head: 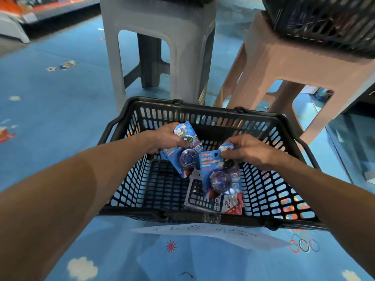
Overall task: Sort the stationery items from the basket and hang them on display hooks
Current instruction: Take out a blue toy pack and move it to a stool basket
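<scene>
A black plastic basket (129,179) stands on the blue floor below me. My left hand (162,138) grips a blue eraser blister pack (184,155) over the basket's far side. My right hand (247,149) pinches the top of a second blue blister pack (221,177) of the same kind, which hangs over the basket's middle. Beneath it, on the basket's bottom, lies a packaged calculator (200,199) with a red-and-white card at its right edge. No display hooks are in view.
A grey plastic stool (182,37) and a pink plastic stool (284,57) stand just behind the basket. Another black basket (324,19) sits on the pink stool. A white paper sheet (203,232) lies under the basket's near edge. Shop shelving (30,11) runs along the far left.
</scene>
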The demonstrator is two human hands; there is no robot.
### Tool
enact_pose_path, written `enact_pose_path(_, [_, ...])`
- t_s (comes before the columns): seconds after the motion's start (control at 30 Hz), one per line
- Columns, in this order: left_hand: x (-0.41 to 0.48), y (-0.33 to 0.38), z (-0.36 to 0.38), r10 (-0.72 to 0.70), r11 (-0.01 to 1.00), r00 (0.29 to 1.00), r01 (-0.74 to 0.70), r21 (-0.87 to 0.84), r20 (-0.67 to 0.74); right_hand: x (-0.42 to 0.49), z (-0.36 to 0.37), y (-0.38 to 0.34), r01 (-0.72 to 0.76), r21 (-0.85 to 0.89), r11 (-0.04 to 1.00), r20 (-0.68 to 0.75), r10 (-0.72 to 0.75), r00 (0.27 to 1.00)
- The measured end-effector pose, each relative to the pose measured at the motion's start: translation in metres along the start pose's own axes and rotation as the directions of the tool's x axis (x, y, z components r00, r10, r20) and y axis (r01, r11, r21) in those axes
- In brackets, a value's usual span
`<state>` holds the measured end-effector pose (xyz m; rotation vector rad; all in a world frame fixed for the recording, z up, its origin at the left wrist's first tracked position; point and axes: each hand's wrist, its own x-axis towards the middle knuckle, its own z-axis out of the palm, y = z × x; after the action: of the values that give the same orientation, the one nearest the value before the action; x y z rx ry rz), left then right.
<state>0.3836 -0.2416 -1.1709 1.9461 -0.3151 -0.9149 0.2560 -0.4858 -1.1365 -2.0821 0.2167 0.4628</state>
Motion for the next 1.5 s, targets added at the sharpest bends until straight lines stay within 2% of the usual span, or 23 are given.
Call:
enact_pose_path(0.07, [-0.002,0.005,0.003,0.005,1.0,0.999,-0.004,-0.028,0.045,0.002,0.01,-0.004,-0.018,0.103,0.995,0.037,0.014,0.999])
enact_pose_path(0.3, [-0.005,0.018,0.011,-0.018,0.974,0.996,0.038,-0.223,0.088,0.011,0.037,-0.015,0.009,0.321,0.947,-0.102,0.025,0.995])
enact_pose_path(0.47, [-0.002,0.009,-0.003,-0.031,0.912,0.994,0.072,-0.404,0.108,0.01,0.038,-0.007,-0.047,0.393,0.918,-0.093,0.09,0.992])
enact_pose_path(0.77, [-0.002,0.005,-0.012,-0.072,0.907,0.997,0.081,-0.412,0.039,0.015,0.019,0.01,-0.073,0.506,0.86,-0.127,0.157,0.979])
enact_pose_path(0.93, [0.0,0.006,-0.009,-0.054,0.921,0.998,0.043,-0.386,-0.017,0.018,0.013,0.013,-0.046,0.598,0.8,-0.199,0.203,0.959])
enact_pose_path(1.03, [0.0,0.004,-0.014,-0.023,0.938,0.999,0.013,-0.346,-0.023,0.015,0.006,0.012,0.017,0.627,0.779,-0.207,0.145,0.968])
enact_pose_path(1.13, [0.0,0.002,-0.016,0.003,0.935,0.999,-0.015,-0.354,-0.036,0.011,0.005,0.005,0.023,0.615,0.788,-0.098,0.047,0.994])
enact_pose_path(1.2, [0.001,0.003,-0.012,0.0,0.955,1.0,-0.004,-0.296,-0.012,0.009,0.01,-0.002,0.013,0.594,0.804,-0.028,0.005,1.0])
enact_pose_path(1.3, [0.0,0.005,-0.005,-0.055,0.968,0.99,0.085,-0.235,0.133,0.01,0.019,-0.009,0.031,0.516,0.856,0.042,-0.061,0.997])
enact_pose_path(1.4, [-0.002,0.009,-0.001,-0.127,0.932,0.97,0.188,-0.311,0.205,0.012,0.027,-0.012,0.026,0.472,0.881,0.028,-0.044,0.999])
enact_pose_path(1.5, [-0.001,0.01,-0.006,-0.107,0.904,0.976,0.174,-0.39,0.188,0.014,0.033,-0.009,-0.007,0.555,0.832,-0.018,0.021,1.0])
